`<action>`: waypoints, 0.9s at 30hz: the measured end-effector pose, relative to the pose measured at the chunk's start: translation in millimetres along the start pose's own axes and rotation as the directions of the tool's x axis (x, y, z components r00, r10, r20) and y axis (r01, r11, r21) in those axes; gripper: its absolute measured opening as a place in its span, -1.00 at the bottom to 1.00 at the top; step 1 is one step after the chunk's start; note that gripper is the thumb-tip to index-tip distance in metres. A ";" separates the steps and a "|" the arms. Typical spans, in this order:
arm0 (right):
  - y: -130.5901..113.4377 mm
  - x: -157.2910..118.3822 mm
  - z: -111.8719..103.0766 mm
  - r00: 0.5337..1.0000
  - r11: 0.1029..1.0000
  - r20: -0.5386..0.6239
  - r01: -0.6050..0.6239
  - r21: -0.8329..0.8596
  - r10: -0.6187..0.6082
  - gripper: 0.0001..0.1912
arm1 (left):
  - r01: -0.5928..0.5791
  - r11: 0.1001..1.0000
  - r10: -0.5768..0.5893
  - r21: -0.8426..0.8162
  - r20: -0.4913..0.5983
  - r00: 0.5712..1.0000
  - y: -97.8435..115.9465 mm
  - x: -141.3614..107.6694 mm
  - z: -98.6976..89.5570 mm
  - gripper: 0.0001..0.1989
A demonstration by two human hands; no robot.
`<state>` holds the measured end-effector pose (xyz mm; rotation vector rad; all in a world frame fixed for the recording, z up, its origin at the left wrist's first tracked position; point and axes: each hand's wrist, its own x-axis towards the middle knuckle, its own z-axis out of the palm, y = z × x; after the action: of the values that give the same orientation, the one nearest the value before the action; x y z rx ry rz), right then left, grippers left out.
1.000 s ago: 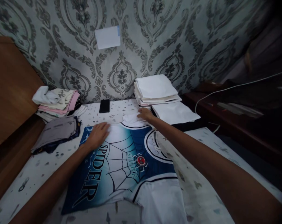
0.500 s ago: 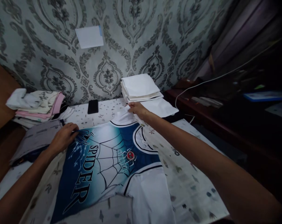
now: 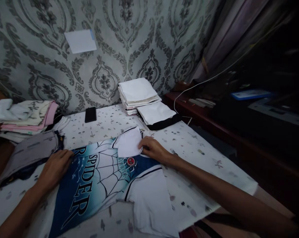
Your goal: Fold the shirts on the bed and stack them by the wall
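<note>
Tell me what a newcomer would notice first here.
Probably the blue-and-white SPIDER shirt, spread across the patterned sheet in the foreground. The right hand pinches its white sleeve, folded over the front, while the left hand lies at its hem. Behind, folded white cloths are stacked by the wall, boldly patterned in gray.

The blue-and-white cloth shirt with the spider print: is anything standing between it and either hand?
Nothing visible is. The right hand holds the white cloth sleeve of the shirt, and the left hand is at its bottom edge, with no object between.
</note>
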<state>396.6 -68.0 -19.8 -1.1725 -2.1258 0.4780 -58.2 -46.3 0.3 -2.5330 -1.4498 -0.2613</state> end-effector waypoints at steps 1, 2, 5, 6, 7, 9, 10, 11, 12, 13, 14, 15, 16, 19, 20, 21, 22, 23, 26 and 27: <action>-1.0 0.3 0.0 1.000 1.000 -0.009 -0.014 0.007 0.014 -0.76 | 0.011 1.000 -0.011 0.004 -0.009 1.000 0.6 1.7 -0.8 -0.72; -2.8 1.1 -1.1 1.000 1.000 -0.007 -0.019 0.023 0.020 -0.75 | 0.021 1.000 -0.021 0.008 -0.019 1.000 1.5 3.2 -2.0 -0.71; -10.1 4.6 -9.3 1.000 0.994 0.016 0.006 0.107 -0.008 -0.78 | 0.022 0.999 -0.022 0.023 -0.008 1.000 4.6 5.1 -4.9 -0.69; -11.9 6.8 -12.8 1.000 0.990 0.009 0.008 0.140 -0.009 -0.79 | 0.016 0.999 -0.016 0.029 0.003 1.000 5.1 4.7 -4.9 -0.68; -12.9 10.1 -16.3 1.000 0.986 -0.015 -0.009 0.166 0.012 -0.80 | 0.012 0.999 -0.013 0.035 0.008 1.000 5.2 4.0 -4.3 -0.67; -12.4 20.8 -22.2 0.988 0.979 -0.097 -0.106 0.175 0.124 -0.80 | 0.011 0.999 -0.012 0.040 0.007 1.000 4.6 2.4 -1.7 -0.67; -10.9 28.2 -24.2 0.971 0.973 -0.132 -0.178 0.150 0.198 -0.80 | 0.015 0.999 -0.015 0.040 0.003 1.000 4.3 1.9 -0.1 -0.67; -8.9 36.6 -25.6 0.950 0.961 -0.156 -0.257 0.107 0.271 -0.80 | 0.022 0.999 -0.022 0.041 -0.002 1.000 4.3 1.7 1.2 -0.67; -6.6 45.5 -26.2 0.928 0.942 -0.163 -0.331 0.054 0.335 -0.80 | 0.028 0.999 -0.028 0.045 -0.004 1.000 4.8 2.1 1.9 -0.67; -4.2 54.5 -26.1 0.910 0.921 -0.156 -0.391 -0.004 0.385 -0.80 | 0.031 0.998 -0.031 0.051 -0.002 1.000 5.9 3.0 2.0 -0.68; -2.0 63.0 -25.5 0.898 0.901 -0.138 -0.429 -0.058 0.419 -0.77 | 0.034 0.997 -0.035 0.063 0.003 0.999 7.6 4.3 1.2 -0.68; 0.1 70.7 -24.3 0.892 0.887 -0.119 -0.449 -0.105 0.437 -0.74 | 0.039 0.996 -0.040 0.082 0.011 0.999 9.9 5.9 -0.4 -0.68; 2.0 77.4 -22.8 0.891 0.879 -0.104 -0.454 -0.143 0.443 -0.71 | 0.048 0.993 -0.050 0.104 0.018 0.999 12.5 7.7 -2.7 -0.69; 8.2 91.4 -17.1 0.875 0.855 -0.120 -0.484 -0.187 0.469 -0.69 | 0.120 0.979 -0.122 0.164 0.001 0.993 19.9 13.4 -11.2 -0.72; 10.6 94.3 -14.8 0.861 0.843 -0.139 -0.508 -0.179 0.489 -0.69 | 0.153 0.973 -0.152 0.174 -0.018 0.988 21.6 15.2 -13.7 -0.73; 13.3 96.4 -12.5 0.845 0.829 -0.156 -0.533 -0.169 0.512 -0.70 | 0.180 0.968 -0.176 0.177 -0.036 0.984 22.8 16.7 -15.8 -0.75; 16.1 97.8 -10.2 0.832 0.818 -0.168 -0.552 -0.161 0.529 -0.71 | 0.197 0.964 -0.192 0.177 -0.048 0.980 23.6 17.9 -17.2 -0.76; 19.0 98.4 -7.9 0.827 0.813 -0.175 -0.559 -0.161 0.534 -0.71 | 0.204 0.963 -0.198 0.175 -0.051 0.979 23.8 18.8 -18.0 -0.77; 25.9 95.6 -2.4 0.844 0.821 -0.175 -0.535 -0.198 0.508 -0.74 | 0.182 0.970 -0.180 0.162 -0.026 0.983 22.8 18.3 -17.5 -0.79; 26.8 93.4 -1.5 0.852 0.825 -0.171 -0.523 -0.213 0.495 -0.75 | 0.173 0.972 -0.173 0.157 -0.013 0.985 22.1 17.0 -16.8 -0.80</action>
<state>378.0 25.4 -0.2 -1.8919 -1.7974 0.3654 -31.4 -47.7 18.8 -2.2869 -1.6255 -0.1661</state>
